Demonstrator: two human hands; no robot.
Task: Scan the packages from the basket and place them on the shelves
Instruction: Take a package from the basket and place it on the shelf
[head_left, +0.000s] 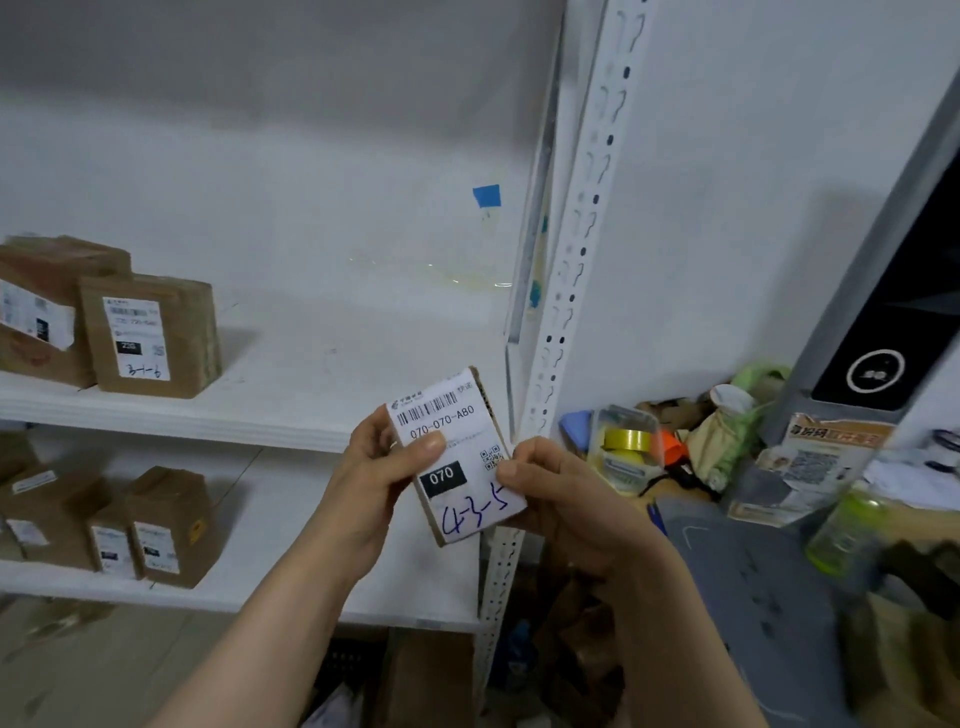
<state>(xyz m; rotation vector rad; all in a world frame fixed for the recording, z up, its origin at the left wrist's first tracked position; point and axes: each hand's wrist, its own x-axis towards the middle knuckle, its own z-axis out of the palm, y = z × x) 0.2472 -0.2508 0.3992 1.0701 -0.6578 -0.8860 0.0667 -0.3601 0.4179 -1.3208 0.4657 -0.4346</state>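
A small cardboard package (457, 457) with a white shipping label, a barcode, a black "070" patch and blue handwriting "4-3-5" is held upright in front of the white shelf unit. My left hand (374, 478) grips its left side with the thumb across the label. My right hand (545, 483) pinches its right edge near the QR code. The upper shelf (291, 395) lies just behind the package. A dark basket (343, 670) shows partly under the lowest shelf, mostly hidden by my arms.
Two labelled cardboard boxes (150, 338) stand at the left of the upper shelf; several more (156, 530) sit on the lower shelf (291, 577). A perforated white upright (566, 291) bounds the shelves on the right. Right of it is a cluttered desk with tape rolls (626, 441), bags and a grey scanner stand (878, 332).
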